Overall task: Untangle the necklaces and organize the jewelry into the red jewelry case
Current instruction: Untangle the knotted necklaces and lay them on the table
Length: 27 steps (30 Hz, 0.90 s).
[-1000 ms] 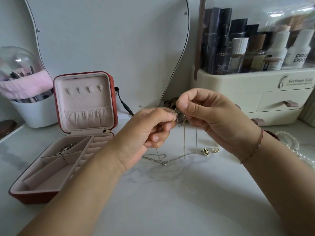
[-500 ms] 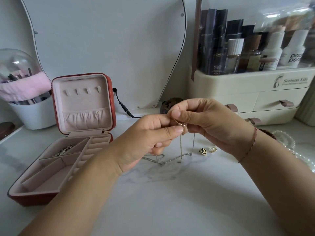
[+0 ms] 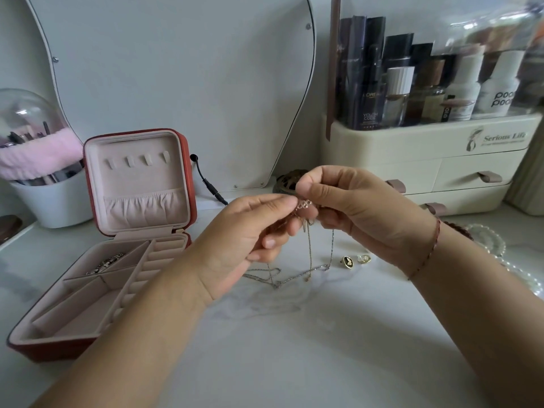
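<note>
Red jewelry case [image 3: 56, 350] lies open at the bench's [image 3: 294, 348] left edge, a bracelet [image 3: 106, 262] inside. Left hand [image 3: 244, 245] and right hand [image 3: 362, 213] keep a pinching grip on the tangled necklaces [image 3: 309, 251].

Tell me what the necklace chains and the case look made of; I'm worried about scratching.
Necklace chains: thin metal, silvery and gold-toned, judging by their glints; the alloy cannot be told. Red jewelry case: smooth shell with a slight sheen, possibly faux leather. Its lining: matte pink, velvety-looking fabric, partly gathered in soft folds.
</note>
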Available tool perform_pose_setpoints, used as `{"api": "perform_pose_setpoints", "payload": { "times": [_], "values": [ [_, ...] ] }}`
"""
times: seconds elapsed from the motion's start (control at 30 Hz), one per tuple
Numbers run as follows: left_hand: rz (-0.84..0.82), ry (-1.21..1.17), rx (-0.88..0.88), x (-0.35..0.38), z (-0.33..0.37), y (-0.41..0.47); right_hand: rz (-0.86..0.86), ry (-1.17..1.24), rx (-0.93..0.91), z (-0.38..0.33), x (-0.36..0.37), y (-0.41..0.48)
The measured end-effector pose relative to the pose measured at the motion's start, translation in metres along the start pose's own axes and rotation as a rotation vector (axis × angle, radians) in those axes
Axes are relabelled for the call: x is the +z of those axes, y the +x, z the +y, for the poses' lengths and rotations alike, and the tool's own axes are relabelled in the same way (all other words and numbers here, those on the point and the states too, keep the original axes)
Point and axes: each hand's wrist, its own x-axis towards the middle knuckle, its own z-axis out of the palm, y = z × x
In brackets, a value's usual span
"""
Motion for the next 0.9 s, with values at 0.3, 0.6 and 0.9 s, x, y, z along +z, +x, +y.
{"api": "perform_pose_setpoints", "payload": {
  "times": [0.3, 0.6, 0.9],
  "values": [
    [0.157, -0.125, -0.032, -0.004, 0.0, 0.003, 0.098, -0.175, -0.126, 0.001, 0.003, 0.0],
    [0.259, -0.05, -0.11, -0.005, 0.0, 0.004, 0.289, -0.359, -0.235, 0.002, 0.01, 0.0],
    [0.218, -0.193, -0.153, -0.003, -0.001, 0.006, 0.146, -0.411, -0.13, 0.0, 0.004, 0.001]
  ]
}}
